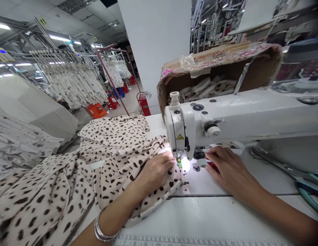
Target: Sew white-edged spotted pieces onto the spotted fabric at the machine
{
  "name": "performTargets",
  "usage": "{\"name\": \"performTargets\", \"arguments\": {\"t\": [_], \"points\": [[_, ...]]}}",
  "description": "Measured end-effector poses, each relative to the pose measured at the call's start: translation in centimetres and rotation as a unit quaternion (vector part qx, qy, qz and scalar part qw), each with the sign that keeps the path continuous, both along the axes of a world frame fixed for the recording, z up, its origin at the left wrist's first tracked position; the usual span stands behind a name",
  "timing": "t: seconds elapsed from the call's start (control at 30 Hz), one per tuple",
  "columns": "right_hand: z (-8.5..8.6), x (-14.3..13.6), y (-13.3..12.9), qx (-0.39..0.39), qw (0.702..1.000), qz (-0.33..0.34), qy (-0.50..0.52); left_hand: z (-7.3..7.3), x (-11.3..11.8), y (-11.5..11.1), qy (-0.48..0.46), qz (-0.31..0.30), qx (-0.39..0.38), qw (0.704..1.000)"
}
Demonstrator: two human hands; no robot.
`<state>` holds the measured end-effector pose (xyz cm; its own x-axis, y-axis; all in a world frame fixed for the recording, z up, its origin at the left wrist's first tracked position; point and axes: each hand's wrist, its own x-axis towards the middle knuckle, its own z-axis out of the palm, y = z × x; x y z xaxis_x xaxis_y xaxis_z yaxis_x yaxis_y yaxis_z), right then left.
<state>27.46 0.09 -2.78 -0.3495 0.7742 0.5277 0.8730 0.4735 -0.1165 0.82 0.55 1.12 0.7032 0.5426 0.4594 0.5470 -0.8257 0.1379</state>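
Observation:
My left hand (157, 171) presses down on cream fabric with dark brown spots (115, 174), its fingers curled together at the left of the needle area. Beside those fingertips is the green-marked presser foot (179, 162) of a white sewing machine (241, 116), under a bright lamp spot. The fabric's edge lies beneath or right beside the foot. My right hand (227, 167) is closed around a small red object (212, 165), mostly hidden by the fingers, just right of the needle plate (186, 166).
Large scissors with teal handles (307, 188) lie at the right. A ruler strip (159, 240) runs along the table's front edge. Behind the machine is an open cardboard box (161, 92) holding white pieces. More spotted cloth (41, 194) spreads left; hanging garments (71, 78) stand beyond.

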Motion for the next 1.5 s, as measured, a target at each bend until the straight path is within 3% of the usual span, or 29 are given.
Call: {"name": "performTargets", "arguments": {"t": [0.33, 0.47, 0.6, 0.63, 0.7, 0.77, 0.83, 0.9, 1.03, 1.1, 1.3, 1.5], "points": [[-0.6, -0.2, 0.3, 0.058, 0.998, 0.007, 0.011, 1.5, -1.4, -1.0, -0.024, 0.11, -0.117, 0.987], [0.9, -0.3, -0.4, 0.098, 0.995, 0.017, 0.007, 3.0, -2.1, -0.5, 0.043, 0.108, -0.221, 0.968], [2.8, -1.3, -2.4, 0.159, 0.984, 0.074, 0.034, 4.7, -2.6, -0.6, 0.146, 0.149, -0.269, 0.94], [3.2, -1.9, -2.9, 0.141, 0.984, 0.095, 0.058, 5.0, -2.7, -0.8, 0.153, 0.151, -0.275, 0.937], [4.0, -3.3, -3.9, 0.024, 0.986, 0.124, 0.108, 5.6, -2.9, -1.1, 0.134, 0.136, -0.285, 0.939], [4.4, -4.8, -4.6, -0.12, 0.973, 0.133, 0.144, 6.1, -2.9, -1.5, 0.079, 0.103, -0.303, 0.944], [4.5, -6.3, -5.0, -0.181, 0.959, 0.145, 0.163, 6.3, -2.9, -1.8, 0.009, 0.061, -0.32, 0.945], [4.0, -7.4, -5.3, -0.122, 0.961, 0.175, 0.178, 6.3, -2.8, -2.1, -0.035, 0.03, -0.319, 0.947], [2.5, -8.0, -5.5, 0.087, 0.961, 0.209, 0.158, 5.7, -2.7, -2.3, -0.03, 0.004, -0.274, 0.961], [2.1, -7.7, -5.5, 0.121, 0.961, 0.219, 0.118, 5.2, -2.7, -2.3, -0.013, 0.005, -0.25, 0.968], [2.5, -7.5, -5.7, 0.103, 0.95, 0.282, 0.087, 3.8, -2.8, -1.3, -0.022, 0.009, -0.196, 0.98], [1.6, -8.0, -5.9, 0.029, 0.958, 0.267, 0.101, 2.9, -2.8, -0.9, -0.035, -0.004, -0.18, 0.983]]}}
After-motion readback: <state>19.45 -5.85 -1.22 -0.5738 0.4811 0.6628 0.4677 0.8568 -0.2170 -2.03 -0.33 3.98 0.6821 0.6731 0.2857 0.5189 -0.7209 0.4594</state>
